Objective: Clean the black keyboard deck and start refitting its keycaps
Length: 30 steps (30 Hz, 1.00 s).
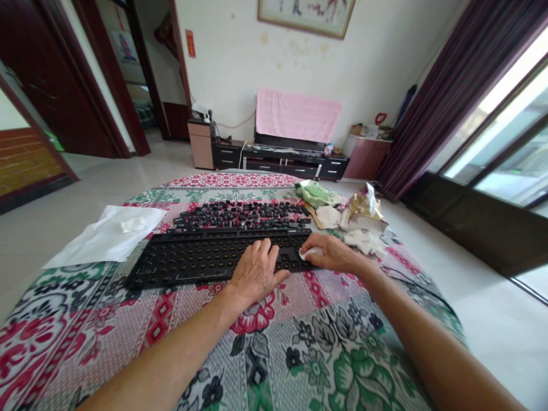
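Observation:
A black keyboard (188, 257) with its keycaps off lies on the patterned tablecloth in front of me. My left hand (257, 268) rests over its right-middle part, fingers stretched across the board and thumb apart along the near edge. Pinched in my right hand (329, 251) is a white tissue (311, 252), which touches the keyboard's right end. Behind the board spreads a long heap of loose black keycaps (244, 214).
A white sheet (113, 234) with a crumpled tissue (132, 224) on it lies at left. At right are a green packet (317, 194), a gold tissue pack (363, 212) and crumpled tissues (363, 241). A black cable (428, 290) runs along the table's right side.

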{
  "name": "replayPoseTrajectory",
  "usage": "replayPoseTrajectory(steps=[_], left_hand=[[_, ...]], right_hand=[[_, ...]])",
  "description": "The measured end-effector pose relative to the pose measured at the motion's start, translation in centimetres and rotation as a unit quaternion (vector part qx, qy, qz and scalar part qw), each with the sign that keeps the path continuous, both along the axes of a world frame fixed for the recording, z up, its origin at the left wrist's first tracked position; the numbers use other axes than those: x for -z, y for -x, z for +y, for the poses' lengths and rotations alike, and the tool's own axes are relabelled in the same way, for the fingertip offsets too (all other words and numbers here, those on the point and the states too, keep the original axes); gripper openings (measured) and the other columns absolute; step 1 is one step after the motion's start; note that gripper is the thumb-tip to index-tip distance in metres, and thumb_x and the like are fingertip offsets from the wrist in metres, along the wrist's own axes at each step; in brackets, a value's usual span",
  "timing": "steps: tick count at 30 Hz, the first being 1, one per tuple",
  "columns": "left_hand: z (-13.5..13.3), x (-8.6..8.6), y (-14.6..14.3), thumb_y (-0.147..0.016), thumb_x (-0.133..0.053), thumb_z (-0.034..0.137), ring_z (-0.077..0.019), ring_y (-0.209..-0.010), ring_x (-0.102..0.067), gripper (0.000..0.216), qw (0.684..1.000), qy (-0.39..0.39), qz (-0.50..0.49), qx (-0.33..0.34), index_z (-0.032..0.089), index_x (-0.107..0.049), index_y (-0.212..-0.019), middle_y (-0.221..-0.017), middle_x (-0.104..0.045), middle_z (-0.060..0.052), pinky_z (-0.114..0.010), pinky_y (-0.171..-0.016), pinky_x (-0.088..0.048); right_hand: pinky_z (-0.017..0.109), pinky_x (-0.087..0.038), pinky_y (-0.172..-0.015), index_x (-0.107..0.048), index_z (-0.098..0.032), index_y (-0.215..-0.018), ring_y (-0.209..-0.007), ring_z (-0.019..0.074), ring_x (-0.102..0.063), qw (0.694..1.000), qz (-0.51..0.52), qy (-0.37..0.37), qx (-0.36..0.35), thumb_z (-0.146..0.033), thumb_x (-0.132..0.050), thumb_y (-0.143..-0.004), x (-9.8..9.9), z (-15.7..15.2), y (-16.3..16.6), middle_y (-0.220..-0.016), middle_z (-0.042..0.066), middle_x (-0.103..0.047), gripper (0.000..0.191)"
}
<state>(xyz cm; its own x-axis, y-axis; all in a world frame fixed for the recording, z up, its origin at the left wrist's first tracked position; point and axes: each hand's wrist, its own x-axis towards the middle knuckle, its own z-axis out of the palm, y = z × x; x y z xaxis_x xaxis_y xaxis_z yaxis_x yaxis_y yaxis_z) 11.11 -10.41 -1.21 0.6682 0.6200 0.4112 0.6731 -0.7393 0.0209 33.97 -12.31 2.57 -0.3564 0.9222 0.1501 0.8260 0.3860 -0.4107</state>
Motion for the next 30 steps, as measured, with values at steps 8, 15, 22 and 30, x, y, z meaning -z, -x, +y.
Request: replayPoseTrajectory(steps=[8, 15, 22, 30], left_hand=[[0.2, 0.4, 0.0, -0.080, -0.050, 0.054, -0.0264, -0.097, -0.045, 0.052, 1.000, -0.002, -0.011, 0.006, 0.013, -0.051, -0.111, -0.108, -0.049, -0.012, -0.039, -0.081, -0.042], [0.3, 0.5, 0.0, -0.079, -0.050, 0.054, -0.0270, -0.097, -0.045, 0.052, 1.000, 0.005, -0.023, 0.012, 0.013, -0.052, -0.110, -0.107, -0.050, -0.013, -0.040, -0.080, -0.043], [0.2, 0.3, 0.1, -0.079, -0.051, 0.053, -0.0266, -0.097, -0.046, 0.051, 1.000, 0.002, -0.015, 0.009, 0.013, -0.051, -0.110, -0.106, -0.050, -0.012, -0.039, -0.079, -0.043], [0.2, 0.2, 0.1, -0.079, -0.051, 0.053, -0.0268, -0.096, -0.046, 0.050, 1.000, 0.004, -0.014, 0.012, 0.013, -0.052, -0.109, -0.104, -0.050, -0.012, -0.039, -0.078, -0.043]], right_hand=[[0.026, -0.042, -0.069, -0.063, -0.015, -0.077, -0.072, 0.0125, -0.053, 0.998, -0.024, -0.037, -0.045, -0.007, -0.050, -0.063, 0.5, -0.1, -0.1, -0.079, 0.004, -0.060, 0.021], [0.028, -0.044, -0.074, -0.062, -0.017, -0.079, -0.077, 0.0135, -0.055, 0.997, 0.024, -0.056, -0.040, -0.009, -0.050, -0.068, 0.1, -0.9, -0.6, -0.083, 0.004, -0.060, 0.018], [0.029, -0.046, -0.078, -0.061, -0.017, -0.088, -0.085, 0.0140, -0.055, 0.988, 0.032, -0.107, -0.102, -0.002, -0.046, -0.070, 1.2, -0.5, 0.8, -0.090, 0.005, -0.058, 0.028], [0.026, -0.044, -0.070, -0.060, -0.016, -0.075, -0.074, 0.0125, -0.053, 0.996, -0.030, -0.066, -0.054, 0.001, -0.046, -0.060, 0.7, -0.8, 0.1, -0.082, 0.004, -0.055, 0.027]])
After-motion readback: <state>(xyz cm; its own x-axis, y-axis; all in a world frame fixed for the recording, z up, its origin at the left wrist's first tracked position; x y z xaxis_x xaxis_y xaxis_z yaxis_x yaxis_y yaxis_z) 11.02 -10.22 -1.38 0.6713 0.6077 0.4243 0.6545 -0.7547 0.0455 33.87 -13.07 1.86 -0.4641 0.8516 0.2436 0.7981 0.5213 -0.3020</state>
